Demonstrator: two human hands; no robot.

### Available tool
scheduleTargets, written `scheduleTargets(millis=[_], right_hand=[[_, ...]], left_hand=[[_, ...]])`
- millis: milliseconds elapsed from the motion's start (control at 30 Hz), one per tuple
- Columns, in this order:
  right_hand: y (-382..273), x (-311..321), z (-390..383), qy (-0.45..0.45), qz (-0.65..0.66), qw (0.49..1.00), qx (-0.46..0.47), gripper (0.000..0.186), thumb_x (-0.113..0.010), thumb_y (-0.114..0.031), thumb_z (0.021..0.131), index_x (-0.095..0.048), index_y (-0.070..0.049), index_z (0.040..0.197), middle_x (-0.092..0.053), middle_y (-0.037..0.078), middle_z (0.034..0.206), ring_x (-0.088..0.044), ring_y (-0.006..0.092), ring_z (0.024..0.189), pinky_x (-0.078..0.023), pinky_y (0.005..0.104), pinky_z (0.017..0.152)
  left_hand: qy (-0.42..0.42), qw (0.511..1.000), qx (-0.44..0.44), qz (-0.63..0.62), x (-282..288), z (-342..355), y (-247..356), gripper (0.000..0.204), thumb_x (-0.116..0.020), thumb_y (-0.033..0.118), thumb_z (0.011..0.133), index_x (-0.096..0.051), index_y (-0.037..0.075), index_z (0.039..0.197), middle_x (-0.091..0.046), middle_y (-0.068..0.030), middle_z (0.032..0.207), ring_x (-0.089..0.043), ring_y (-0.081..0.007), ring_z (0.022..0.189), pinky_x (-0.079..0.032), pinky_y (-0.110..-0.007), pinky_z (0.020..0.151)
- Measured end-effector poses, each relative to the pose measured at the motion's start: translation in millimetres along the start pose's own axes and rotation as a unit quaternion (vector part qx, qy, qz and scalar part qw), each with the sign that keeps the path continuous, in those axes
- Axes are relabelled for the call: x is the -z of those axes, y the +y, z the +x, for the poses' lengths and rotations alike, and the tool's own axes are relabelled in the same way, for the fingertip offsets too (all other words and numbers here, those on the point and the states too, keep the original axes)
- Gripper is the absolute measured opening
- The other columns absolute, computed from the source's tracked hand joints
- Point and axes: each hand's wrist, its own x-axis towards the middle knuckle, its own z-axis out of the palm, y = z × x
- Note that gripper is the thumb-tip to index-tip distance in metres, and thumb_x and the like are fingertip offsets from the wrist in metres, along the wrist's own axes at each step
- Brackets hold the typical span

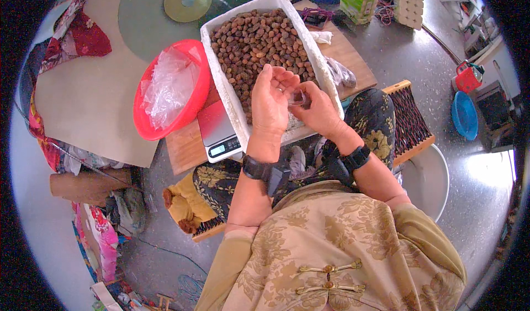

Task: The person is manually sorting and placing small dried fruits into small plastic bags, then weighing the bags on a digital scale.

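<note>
A white foam box [223, 84] stands in front of me, filled with brown, wrinkled, nut-like dried fruits [259, 43]. Both hands are over its near end. My left hand [270, 100] is turned palm up and cupped, its thumb stretched out and no object visible in the palm. Against it, my right hand [321, 111] pinches a small clear plastic piece [297, 97], perhaps a little bag or cup; its exact kind is unclear. To the left, a red basin [144, 115] holds a heap of clear plastic bags [168, 87].
A digital scale [223, 150] sits beside the box's near left corner, on a wooden board [185, 148]. At right are a woven-top stool [407, 120], a white tub [436, 181] and a blue basin [465, 115]. A green-and-white carton [359, 1] stands behind.
</note>
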Motion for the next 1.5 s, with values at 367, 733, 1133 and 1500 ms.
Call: scheduleTargets(millis=[367, 733, 1133, 1500], right_hand=[[24.9, -2.4, 6.9, 0.017, 0.16, 0.987, 0.008, 0.014, -0.067, -0.012, 0.09, -0.061, -0.002, 0.098, -0.066, 0.005, 0.086, -0.062, 0.0149, 0.081, -0.051, 0.0309, 0.073], [42.8, -7.0, 13.3, 0.051, 0.285, 0.957, 0.007, 0.011, -0.064, -0.011, 0.095, -0.059, -0.005, 0.103, -0.059, -0.002, 0.091, -0.052, 0.006, 0.086, -0.045, 0.0229, 0.075], [25.8, 2.0, 5.6, -0.006, 0.259, 0.966, -0.021, 0.009, -0.068, -0.01, 0.091, -0.066, -0.003, 0.097, -0.066, 0.0, 0.095, -0.057, 0.0072, 0.091, -0.048, 0.024, 0.08], [30.2, -3.6, 5.3, 0.027, 0.168, 0.982, 0.081, 0.024, -0.072, -0.014, 0.087, -0.068, -0.004, 0.109, -0.064, 0.014, 0.12, -0.059, 0.0197, 0.113, -0.046, 0.0325, 0.097]], left_hand=[[0.007, 0.999, -0.013, 0.043, 18.8, -4.5, 21.3, 0.026, -0.056, 0.03, 0.099, -0.061, 0.005, 0.094, -0.065, -0.0089, 0.088, -0.064, -0.0253, 0.088, -0.053, -0.045, 0.089], [0.046, 0.994, -0.013, 0.103, 53.5, -9.1, 23.2, 0.018, -0.06, 0.023, 0.096, -0.061, 0.005, 0.094, -0.064, -0.0079, 0.087, -0.064, -0.0219, 0.084, -0.056, -0.041, 0.082], [-0.073, 0.767, -0.095, 0.63, 29.0, -28.0, -11.8, 0.066, -0.081, 0.014, 0.076, -0.048, 0.003, 0.132, -0.065, -0.0163, 0.118, -0.063, -0.028, 0.111, -0.049, -0.036, 0.095], [-0.039, 0.814, -0.134, 0.564, 35.4, -31.6, -20.4, 0.023, -0.059, 0.012, 0.092, -0.066, 0.003, 0.112, -0.073, -0.0154, 0.1, -0.07, -0.0273, 0.096, -0.052, -0.036, 0.087]])
